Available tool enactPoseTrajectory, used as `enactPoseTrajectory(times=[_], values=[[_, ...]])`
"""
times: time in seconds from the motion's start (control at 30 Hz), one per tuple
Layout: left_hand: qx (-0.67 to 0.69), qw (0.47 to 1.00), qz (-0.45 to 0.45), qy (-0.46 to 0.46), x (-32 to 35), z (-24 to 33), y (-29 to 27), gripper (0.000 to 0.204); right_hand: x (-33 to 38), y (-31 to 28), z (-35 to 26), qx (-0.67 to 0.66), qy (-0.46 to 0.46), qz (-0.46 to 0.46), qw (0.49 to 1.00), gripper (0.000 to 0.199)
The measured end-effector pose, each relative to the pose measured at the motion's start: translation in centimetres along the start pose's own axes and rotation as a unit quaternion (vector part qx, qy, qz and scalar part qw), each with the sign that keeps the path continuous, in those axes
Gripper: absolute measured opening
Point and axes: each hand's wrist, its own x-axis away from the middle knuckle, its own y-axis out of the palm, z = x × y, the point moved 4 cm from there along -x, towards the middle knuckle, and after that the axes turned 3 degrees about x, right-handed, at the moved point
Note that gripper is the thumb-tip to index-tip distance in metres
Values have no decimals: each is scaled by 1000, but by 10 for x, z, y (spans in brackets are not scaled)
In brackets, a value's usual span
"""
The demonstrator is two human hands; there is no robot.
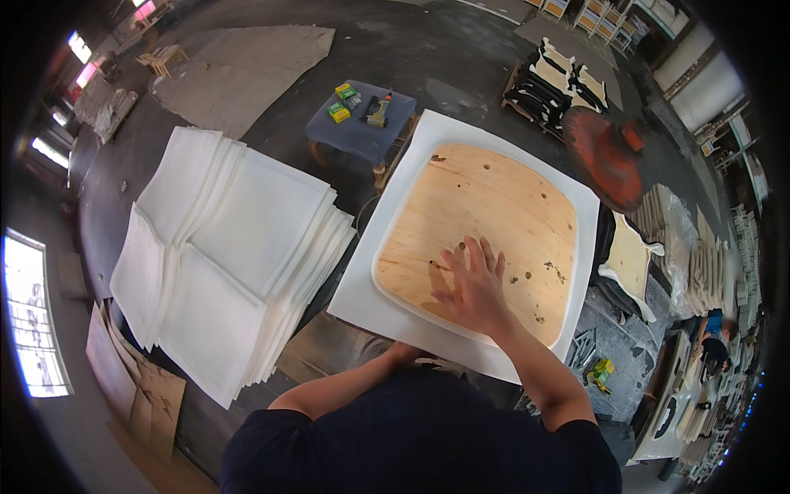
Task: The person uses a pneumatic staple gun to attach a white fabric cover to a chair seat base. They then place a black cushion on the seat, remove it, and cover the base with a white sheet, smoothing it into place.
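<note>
A plywood seat panel (461,198) with rounded corners, several small holes and dark knots lies flat on a white foam sheet (420,148) in front of me. My right hand (477,288) rests on the panel's near middle, palm down with its fingers spread. My left hand (403,354) is at the near edge of the foam sheet, left of my body's middle. Its fingers are hidden there, so what they touch does not show. Close by on the left stands a stack of white foam sheets (255,214), in several overlapping layers.
Beyond the panel is a blue-topped stool (346,136) with green-yellow boxes (339,111) and a staple gun (377,111). A rusty red round metal piece (605,160) stands at right. Black-and-cream covered pieces (568,78) sit behind it. Another person (714,350) is far right.
</note>
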Motion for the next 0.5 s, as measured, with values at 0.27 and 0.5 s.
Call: enactPoseTrajectory(times=[0.27,0.5], values=[[59,997,40,24,5,0,0,33,19,15,-40,4,-115,-110,987,89],[24,994,72,81,2,2,1,39,23,30,-29,12,-119,-77,990,83]])
